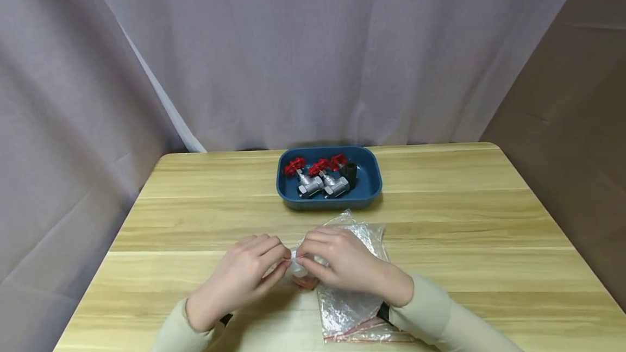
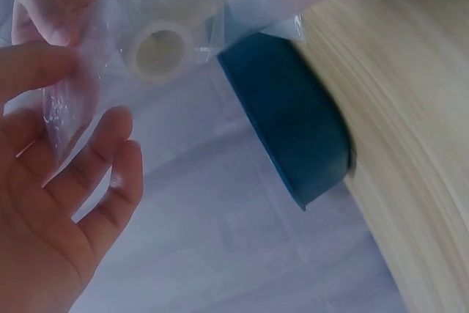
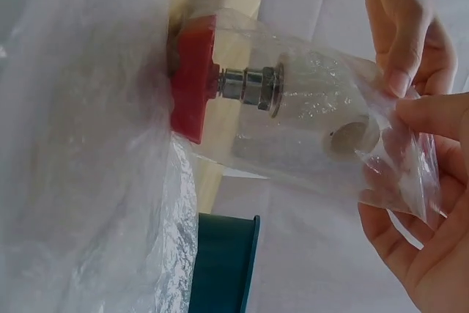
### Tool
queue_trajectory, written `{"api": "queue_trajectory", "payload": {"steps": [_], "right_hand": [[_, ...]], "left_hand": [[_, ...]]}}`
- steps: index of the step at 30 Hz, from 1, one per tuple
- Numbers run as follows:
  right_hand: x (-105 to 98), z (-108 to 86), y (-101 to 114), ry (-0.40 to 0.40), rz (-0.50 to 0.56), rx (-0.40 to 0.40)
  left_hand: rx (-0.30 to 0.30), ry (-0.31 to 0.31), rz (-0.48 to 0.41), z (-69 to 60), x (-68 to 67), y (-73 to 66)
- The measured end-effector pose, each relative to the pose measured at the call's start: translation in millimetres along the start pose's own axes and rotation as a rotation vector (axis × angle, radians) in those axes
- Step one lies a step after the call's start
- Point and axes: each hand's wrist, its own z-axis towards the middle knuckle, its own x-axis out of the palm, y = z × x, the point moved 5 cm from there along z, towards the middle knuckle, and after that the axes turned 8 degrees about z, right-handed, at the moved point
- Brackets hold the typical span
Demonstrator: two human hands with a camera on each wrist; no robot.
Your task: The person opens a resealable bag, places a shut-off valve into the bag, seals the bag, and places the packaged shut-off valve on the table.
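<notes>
A clear plastic bag (image 3: pixel 308 174) holds a white valve body (image 3: pixel 311 97) with a metal stem and a red handle (image 3: pixel 192 78). My left hand (image 1: pixel 249 268) pinches the bag's top edge between thumb and fingers; in the left wrist view the hand (image 2: pixel 66 203) has its other fingers bent loosely. Close beside it, my right hand (image 1: pixel 342 259) pinches the same edge. The right wrist view shows my right hand (image 3: pixel 432 232) at the bag's end, with the white pipe opening (image 2: pixel 160 53) inside, seen in the left wrist view.
Flat clear bags (image 1: pixel 342 308) with red edges lie under and beside my right forearm. Beyond the hands stands a blue tray (image 1: pixel 293 200) with two silver valves (image 1: pixel 310 186) and a dark one (image 1: pixel 351 174), all with red handles. A grey curtain (image 1: pixel 313 58) hangs behind the wooden table (image 1: pixel 464 216).
</notes>
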Motion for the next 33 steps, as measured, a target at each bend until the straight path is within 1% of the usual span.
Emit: {"api": "queue_trajectory", "payload": {"steps": [5,12,19,28,31,33], "right_hand": [[0.2,-3.3,-0.5,0.042,-0.025,0.030],[-7.4,-4.1,-1.7,0.037,-0.004,0.034],[-9.2,-2.2,0.1,0.076,-0.004,0.071],[-9.2,-3.0,-1.9,0.082,-0.021,0.066],[-8.8,-3.6,-5.7,0.102,-0.017,0.104],[-8.2,-3.7,-8.8,0.133,-0.005,0.143]], "left_hand": [[0.009,0.017,0.008,-0.9,1.1,-1.5],[-0.024,-0.024,0.041,-7.4,-10.1,4.4],[-0.036,-0.023,0.046,-10.0,-15.0,8.3],[-0.020,-0.028,0.046,-11.4,-13.5,10.4],[-0.009,-0.018,0.050,-11.9,-10.8,10.0],[-0.011,0.002,0.046,-12.5,-8.3,9.6]]}}
